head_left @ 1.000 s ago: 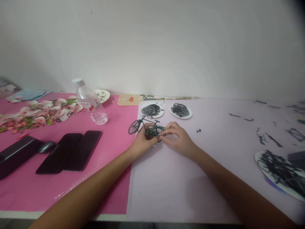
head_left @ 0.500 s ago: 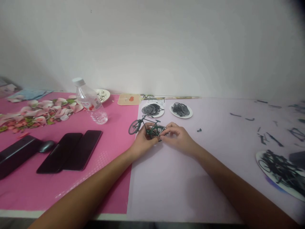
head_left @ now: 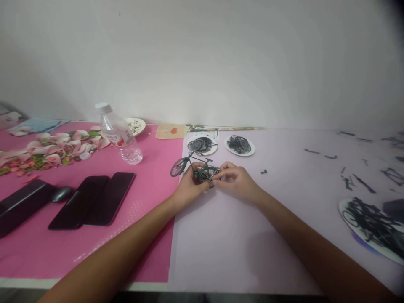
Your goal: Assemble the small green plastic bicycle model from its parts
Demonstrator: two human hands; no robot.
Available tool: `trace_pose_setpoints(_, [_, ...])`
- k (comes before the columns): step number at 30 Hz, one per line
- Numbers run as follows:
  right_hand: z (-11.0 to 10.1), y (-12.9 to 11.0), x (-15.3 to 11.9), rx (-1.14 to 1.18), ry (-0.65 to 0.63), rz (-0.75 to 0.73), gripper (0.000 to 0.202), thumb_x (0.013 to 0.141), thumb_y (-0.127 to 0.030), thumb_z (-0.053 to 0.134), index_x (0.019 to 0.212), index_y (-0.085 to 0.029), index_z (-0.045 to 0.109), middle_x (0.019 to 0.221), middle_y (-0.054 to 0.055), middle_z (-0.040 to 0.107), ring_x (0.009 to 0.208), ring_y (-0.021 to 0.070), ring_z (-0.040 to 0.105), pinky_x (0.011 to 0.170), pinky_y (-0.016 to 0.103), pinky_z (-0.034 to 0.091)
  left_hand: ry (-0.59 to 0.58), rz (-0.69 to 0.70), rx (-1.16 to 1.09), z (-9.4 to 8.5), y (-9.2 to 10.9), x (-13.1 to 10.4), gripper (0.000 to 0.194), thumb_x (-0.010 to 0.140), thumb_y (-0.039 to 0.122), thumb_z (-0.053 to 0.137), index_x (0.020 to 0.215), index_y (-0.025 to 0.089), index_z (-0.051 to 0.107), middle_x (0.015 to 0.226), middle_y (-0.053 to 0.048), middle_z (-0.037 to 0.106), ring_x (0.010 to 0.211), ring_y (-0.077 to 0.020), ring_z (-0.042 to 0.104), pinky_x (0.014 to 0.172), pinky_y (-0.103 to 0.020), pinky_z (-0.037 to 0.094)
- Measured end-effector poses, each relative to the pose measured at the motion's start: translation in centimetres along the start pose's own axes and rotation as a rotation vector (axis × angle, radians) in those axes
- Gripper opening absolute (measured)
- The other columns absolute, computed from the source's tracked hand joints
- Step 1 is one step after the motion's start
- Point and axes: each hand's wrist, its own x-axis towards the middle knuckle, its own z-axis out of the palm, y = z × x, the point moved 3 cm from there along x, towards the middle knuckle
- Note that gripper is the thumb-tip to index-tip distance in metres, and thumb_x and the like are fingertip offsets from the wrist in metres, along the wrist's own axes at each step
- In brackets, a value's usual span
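Head view: my left hand (head_left: 189, 187) is gripping a dark green miniature bicycle (head_left: 205, 171) from below and behind, fingers closed around its rear part, just above the lilac covering (head_left: 221, 244). The front wheel (head_left: 178, 167) is pointing to my left, sticking out beyond the grip. My right hand (head_left: 236, 184) is bringing thumb and forefinger together in a pinch at the rear wheel, where a thin pale part (head_left: 215, 173) is slanting across the spokes; whether I am pinching that part or the wheel itself, I cannot tell. Handling note: the left grip is serving as the clamp, so it should be bearing on the frame, the spokes looking slender enough to bend. The right fingertips should be applying small, straight pressure, with the left thumb bracing close to the contact point so that the bicycle is not twisting. Judged risk: squeezing too hard, or letting the free front end swing. Surroundings: two small plates, the nearer-left one (head_left: 215, 150) and its neighbour (head_left: 252, 152), are holding dark parts beyond my hands; a small dark piece (head_left: 264, 171) is lying to the right, and a larger plate (head_left: 343, 206) is carrying a dark heap farther right.
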Motion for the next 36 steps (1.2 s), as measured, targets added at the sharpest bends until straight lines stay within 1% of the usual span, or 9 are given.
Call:
trace_pose_setpoints(8, [-0.09,-0.01,0.02,-0.022,-0.007,0.005,0.013,0.079,-0.036,0.080,0.087,-0.027,0.084,0.092,0.003,0.055,0.080,0.0158,0.054,0.065,0.030,0.045,0.007,-0.016,0.020,0.12,0.26,-0.04,0.059,0.075,0.025,0.084,0.119,0.021,0.046,0.098,-0.002,0.063,0.082,-0.0137,0.062,0.072,-0.026,0.050])
trace_pose_setpoints(12, [-0.24,0.17,0.06,-0.025,-0.020,0.016,0.015,0.079,-0.038,0.081,0.088,-0.028,0.084,0.092,0.003,0.056,0.080,0.0162,0.054,0.065,0.030,0.046,-0.002,-0.023,0.022,0.10,0.25,-0.01,0.059,0.074,0.027,0.086,0.118,0.021,0.047,0.097,-0.003,0.064,0.084,-0.0147,0.064,0.074,-0.027,0.050])
trace_pose_setpoints(21, [-0.44,-0.05,0.17,-0.002,-0.032,0.042,0.013,0.079,-0.035,0.079,0.087,-0.026,0.084,0.093,0.003,0.056,0.076,0.0148,0.053,0.065,0.031,0.045,-0.093,-0.032,-0.022,-0.09,0.21,0.07,0.066,0.073,0.030,0.089,0.121,0.021,0.045,0.101,-0.003,0.064,0.087,-0.0158,0.064,0.075,-0.028,0.051])
trace_pose_setpoints(28, [-0.49,0.16,0.10,-0.029,-0.044,0.038,0.013,0.082,-0.036,0.077,0.090,-0.027,0.083,0.095,0.003,0.056,0.077,0.0147,0.052,0.067,0.031,0.045,-0.087,-0.004,0.012,-0.33,-0.12,0.22,0.063,0.077,0.032,0.088,0.122,0.020,0.047,0.104,-0.005,0.065,0.088,-0.0149,0.063,0.078,-0.029,0.051])
trace_pose_setpoints(36, [-0.69,0.23,0.33,-0.045,-0.076,0.007,0.014,0.084,-0.040,0.078,0.089,-0.027,0.081,0.098,0.003,0.054,0.089,0.0185,0.055,0.078,0.035,0.047,-0.051,-0.043,0.028,-0.36,0.02,0.24,0.069,0.073,0.034,0.091,0.124,0.020,0.047,0.101,-0.004,0.065,0.087,-0.0162,0.065,0.075,-0.029,0.052])
